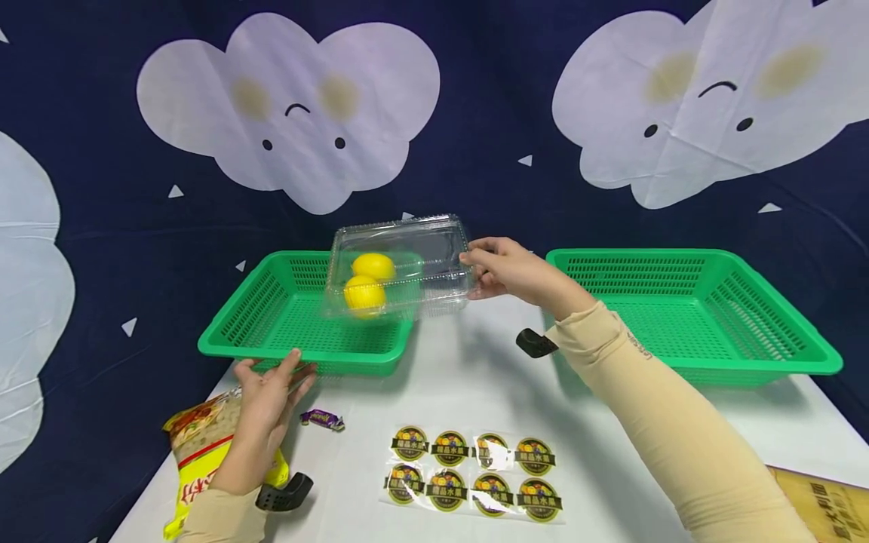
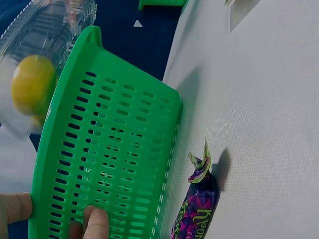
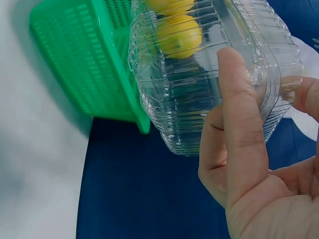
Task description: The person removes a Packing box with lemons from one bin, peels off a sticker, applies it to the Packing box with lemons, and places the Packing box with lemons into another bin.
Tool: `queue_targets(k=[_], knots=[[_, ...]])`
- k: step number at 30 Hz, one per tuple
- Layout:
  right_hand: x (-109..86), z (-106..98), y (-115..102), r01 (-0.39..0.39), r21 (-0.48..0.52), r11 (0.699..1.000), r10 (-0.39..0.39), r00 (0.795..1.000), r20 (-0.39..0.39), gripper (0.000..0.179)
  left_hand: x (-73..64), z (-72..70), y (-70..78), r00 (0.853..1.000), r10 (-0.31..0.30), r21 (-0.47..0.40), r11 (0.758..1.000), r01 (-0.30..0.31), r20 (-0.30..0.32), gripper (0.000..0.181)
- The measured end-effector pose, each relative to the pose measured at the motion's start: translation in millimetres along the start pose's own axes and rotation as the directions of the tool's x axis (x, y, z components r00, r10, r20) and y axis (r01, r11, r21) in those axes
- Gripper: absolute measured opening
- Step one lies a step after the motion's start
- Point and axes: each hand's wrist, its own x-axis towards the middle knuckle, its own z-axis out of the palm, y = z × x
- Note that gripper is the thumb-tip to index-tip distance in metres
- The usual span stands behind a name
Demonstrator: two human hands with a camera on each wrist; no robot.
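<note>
My right hand (image 1: 505, 273) holds a clear plastic clamshell box (image 1: 434, 245) by its right end, with the thumb on one side and fingers on the other. Inside the box, at its left end, lie two yellow lemons (image 1: 373, 267). The box is tilted and raised over the right part of the left green basket (image 1: 258, 352). At that basket's front rim, my left hand (image 1: 267, 400) pinches the edge. The left wrist view shows the thumb (image 2: 18, 206) at the rim and fingertips (image 2: 96, 224) against the slotted outer wall.
A second green basket (image 1: 686, 366) stands at the right. A purple-wrapped candy (image 1: 323, 419) and a sheet of round stickers (image 1: 473, 473) lie on the white table (image 1: 353, 467). A yellow food bag (image 1: 197, 452) is under the left forearm; a tan package (image 1: 824, 501) sits at the right edge.
</note>
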Motion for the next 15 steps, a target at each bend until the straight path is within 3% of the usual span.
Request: queue_targets(k=[15], knots=[[-42.1, -42.8, 20.8, -0.056, 0.007, 0.998, 0.056, 0.997, -0.056, 0.072, -0.8, 1.4, -2.8, 1.0, 0.022, -0.015, 1.0, -0.022, 0.0, 0.061]])
